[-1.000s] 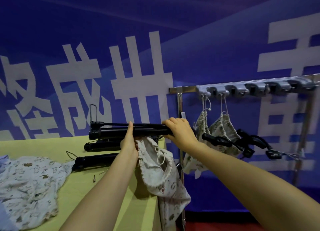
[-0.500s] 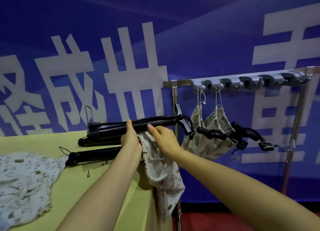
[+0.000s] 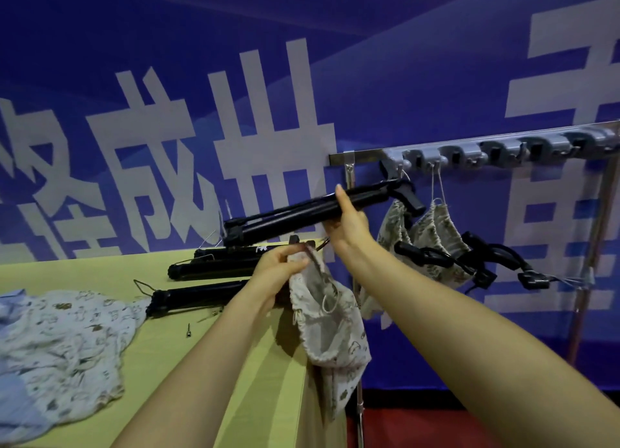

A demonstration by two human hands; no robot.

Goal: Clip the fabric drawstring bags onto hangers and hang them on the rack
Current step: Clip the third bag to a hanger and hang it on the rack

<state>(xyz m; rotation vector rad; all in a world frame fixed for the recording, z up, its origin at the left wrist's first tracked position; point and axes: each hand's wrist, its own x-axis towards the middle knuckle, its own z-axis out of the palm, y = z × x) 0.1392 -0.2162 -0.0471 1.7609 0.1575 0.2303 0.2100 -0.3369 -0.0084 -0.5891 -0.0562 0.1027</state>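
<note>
Two hung bags (image 3: 432,233) are on the rack (image 3: 362,156). Spare hangers (image 3: 214,270) and more fabric (image 3: 60,340) lie on the table (image 3: 201,363), so we judge most of the work is left. Our left hand (image 3: 278,266) pinches the mouth of the bag (image 3: 332,320), which droops over the table edge, seemingly unclipped. Our right hand (image 3: 349,219) curls round the hanger (image 3: 295,213). Its long axis tilts, right end up toward the rack.
</note>
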